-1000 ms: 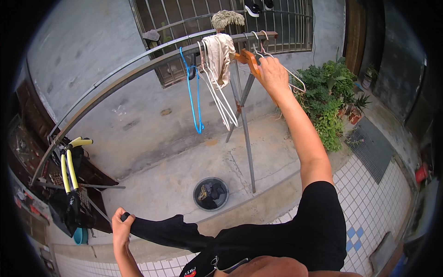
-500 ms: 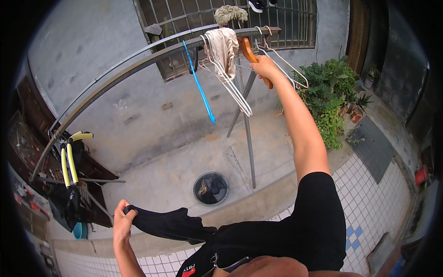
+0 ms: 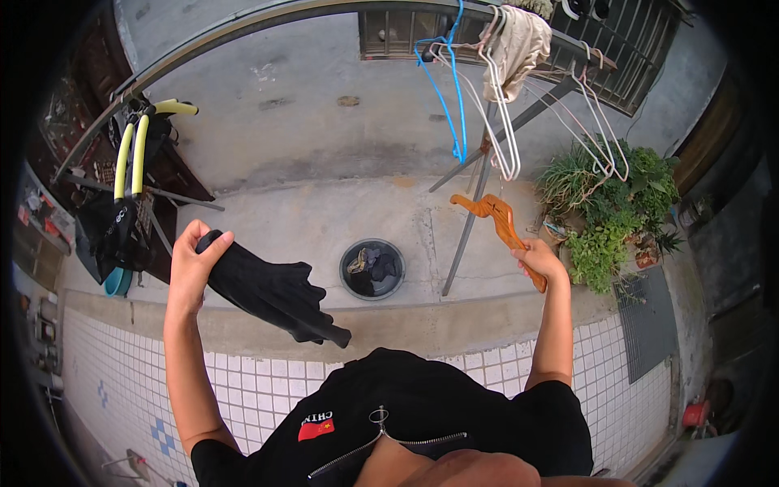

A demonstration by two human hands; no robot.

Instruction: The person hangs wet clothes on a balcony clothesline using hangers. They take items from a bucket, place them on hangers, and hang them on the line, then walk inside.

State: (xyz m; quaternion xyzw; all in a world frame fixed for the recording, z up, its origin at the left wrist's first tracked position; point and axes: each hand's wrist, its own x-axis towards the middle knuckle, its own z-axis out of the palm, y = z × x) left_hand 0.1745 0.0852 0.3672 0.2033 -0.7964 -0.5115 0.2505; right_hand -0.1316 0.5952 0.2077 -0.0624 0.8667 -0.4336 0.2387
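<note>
My left hand [image 3: 196,260] is closed on one end of a black garment [image 3: 268,284], whose loose part hangs off to the right. What kind of garment it is I cannot make out. In my right hand [image 3: 540,261] is a wooden clothes hanger [image 3: 499,217], gripped by one arm, its thin metal hook pointing up. The hanger is off the rail, below several white hangers [image 3: 507,138]. Between my hands, farther off on the ground, stands a dark round basin [image 3: 372,292] with dark clothes [image 3: 375,266] in it.
A curved metal rail [image 3: 268,18] spans the far side, with a blue hanger [image 3: 454,89] and a beige cloth [image 3: 518,53] on it. Its slanted legs [image 3: 471,219] reach the ground. Potted plants [image 3: 608,215] stand at right; yellow padded handles [image 3: 130,154] hang at left.
My right hand has taken the wooden hanger off the rail and drawn it down and nearer. My left hand has risen with the black garment. The blue hanger has turned, and the view has shifted.
</note>
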